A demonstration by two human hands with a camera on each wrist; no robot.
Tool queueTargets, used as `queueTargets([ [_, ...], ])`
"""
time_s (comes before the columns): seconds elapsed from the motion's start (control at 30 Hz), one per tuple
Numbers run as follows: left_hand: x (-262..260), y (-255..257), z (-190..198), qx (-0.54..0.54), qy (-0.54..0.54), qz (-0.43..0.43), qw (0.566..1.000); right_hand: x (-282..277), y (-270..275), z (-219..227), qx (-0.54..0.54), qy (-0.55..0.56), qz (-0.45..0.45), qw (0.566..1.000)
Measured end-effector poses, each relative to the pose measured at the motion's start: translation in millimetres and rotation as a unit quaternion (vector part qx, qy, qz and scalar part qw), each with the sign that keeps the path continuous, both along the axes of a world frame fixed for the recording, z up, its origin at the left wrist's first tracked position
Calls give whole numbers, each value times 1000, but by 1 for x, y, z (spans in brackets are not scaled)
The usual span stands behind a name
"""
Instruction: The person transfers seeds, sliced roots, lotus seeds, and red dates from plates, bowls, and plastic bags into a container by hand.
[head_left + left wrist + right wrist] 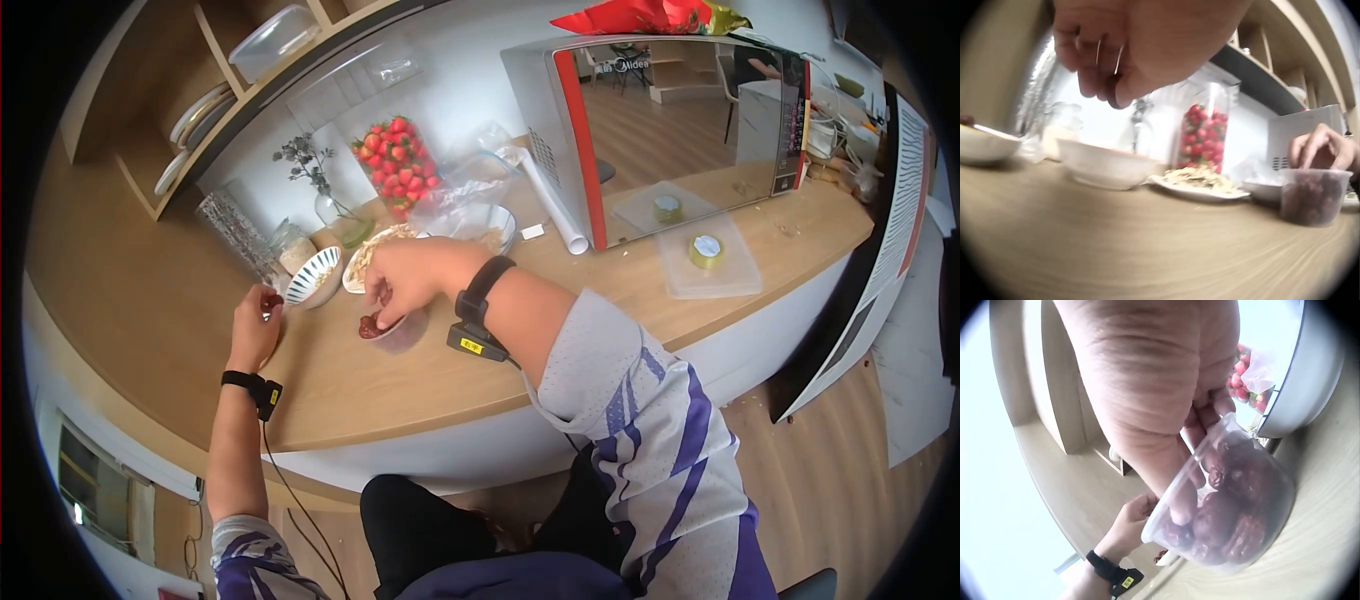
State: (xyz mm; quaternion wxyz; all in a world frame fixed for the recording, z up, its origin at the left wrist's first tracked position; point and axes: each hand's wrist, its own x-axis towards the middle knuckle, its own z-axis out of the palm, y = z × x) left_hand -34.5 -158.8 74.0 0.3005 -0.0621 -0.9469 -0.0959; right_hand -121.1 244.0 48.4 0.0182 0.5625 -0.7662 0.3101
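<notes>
My right hand (405,275) reaches down into a clear plastic tub (1166,515) of wrinkled red dates (1247,534). In the right wrist view its thumb and fingers lie inside the rim against the dates, with a gap between them. My left hand (255,335) is over the counter's left side, pinching a dark red date (271,302) between thumb and fingertips. Below it in the left wrist view stands a bowl (985,147) with a dark piece in it, mostly hidden by the hand in the head view.
Behind the hands are a striped bowl (315,275), a plate of pale dried slices (1200,187) and a strawberry-printed bag (395,165). A glass vase (340,220) stands near the wall. To the right are a microwave (690,140) and a tape roll (706,251) on a clear sheet.
</notes>
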Motion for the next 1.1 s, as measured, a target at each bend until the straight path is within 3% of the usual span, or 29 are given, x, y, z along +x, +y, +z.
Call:
queueTargets([
  [0.13,6,-57,-12,-84,-59,175,979,9,2,4,1,23,-35,999],
  [0.23,11,-46,-17,-120,30,144,982,10,3,4,14,11,-58,998],
  [0.33,19,23,2,21,-20,-7,1000,2,0,1,-8,-4,-38,999],
  [0.43,27,84,12,130,-107,-108,980,-2,0,1,-92,-20,-19,995],
  [0.53,33,133,12,168,-139,-177,960,1,-4,2,-172,-48,-24,984],
  [0.63,34,165,3,190,-171,-229,939,-2,-5,1,-193,-38,-13,980],
  [0.73,27,178,-6,119,-145,-193,963,-5,-7,-3,-207,-125,25,970],
  [0.87,4,160,-23,173,-128,-192,957,-14,-6,-5,-233,-213,71,946],
  [0.93,9,145,-11,149,-93,-191,966,2,10,12,-157,-79,2,984],
  [1.0,12,118,2,95,-62,-160,981,7,21,25,-35,-21,-16,999],
  [1.1,9,48,7,48,-47,-46,997,5,25,21,28,-68,-15,997],
])
